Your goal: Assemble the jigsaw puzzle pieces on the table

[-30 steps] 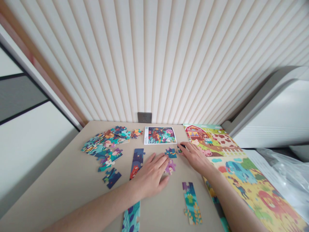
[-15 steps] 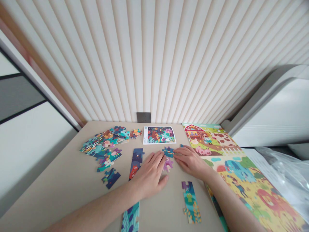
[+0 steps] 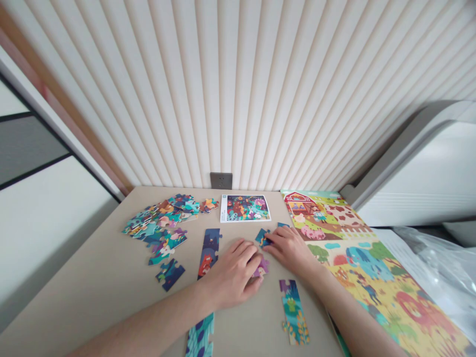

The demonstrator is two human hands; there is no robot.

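My left hand point(image 3: 238, 273) rests low over the table with its fingers bent over a purple puzzle piece point(image 3: 262, 268), which they partly cover. Just beyond, the fingertips of my right hand point(image 3: 290, 248) hold the edge of a dark blue puzzle piece point(image 3: 262, 237) that lies turned at an angle. The blue and purple pieces are apart. Another blue piece point(image 3: 283, 225) peeks out behind my right hand. Under my left forearm runs a joined strip of puzzle pieces point(image 3: 208, 250), its middle hidden. A short joined strip with a frog point(image 3: 292, 305) lies nearer, between my arms.
A heap of loose puzzle pieces point(image 3: 163, 215) lies at the left, with a blue piece point(image 3: 170, 274) in front. The picture card point(image 3: 245, 208) is at the back, below a wall socket point(image 3: 221, 181). Two illustrated boards point(image 3: 372, 277) cover the right side, beside clear plastic wrap point(image 3: 439, 263).
The blue piece has separated from the purple one and turned. The purple piece has shifted slightly nearer and right with my left hand, whose fingers are more bent.
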